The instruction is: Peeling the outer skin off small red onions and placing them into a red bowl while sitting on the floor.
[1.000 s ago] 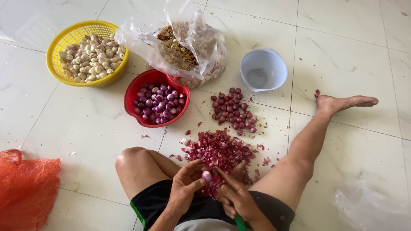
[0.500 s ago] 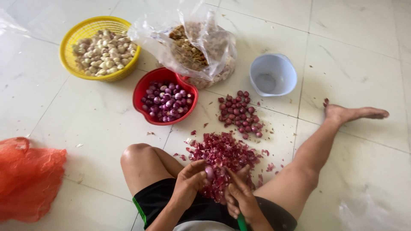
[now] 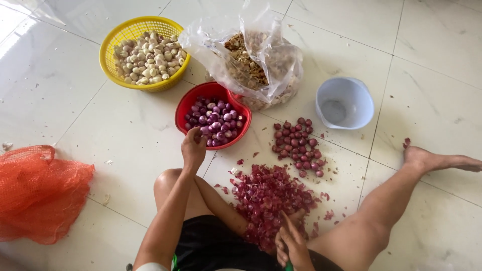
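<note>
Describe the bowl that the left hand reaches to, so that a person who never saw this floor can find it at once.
Start at the big clear plastic bag of dry peels on the tiled floor; just below its left side sits the red bowl. The left hand hovers at its near rim. It alone is red and holds peeled purple shallots, unlike the yellow basket and the empty pale blue bowl.

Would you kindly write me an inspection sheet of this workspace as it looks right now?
Surface: pale tiled floor.
Job's things: red bowl of peeled shallots; unpeeled shallots loose on floor; skins piled between the legs.
Clutter: yellow basket of garlic, plastic bag of husks, empty blue bowl, orange net sack.
Grippers: left hand at red bowl's rim; right hand over skins, grasp unclear.
Cables: nothing seen.
Surroundings: nothing seen.
</note>
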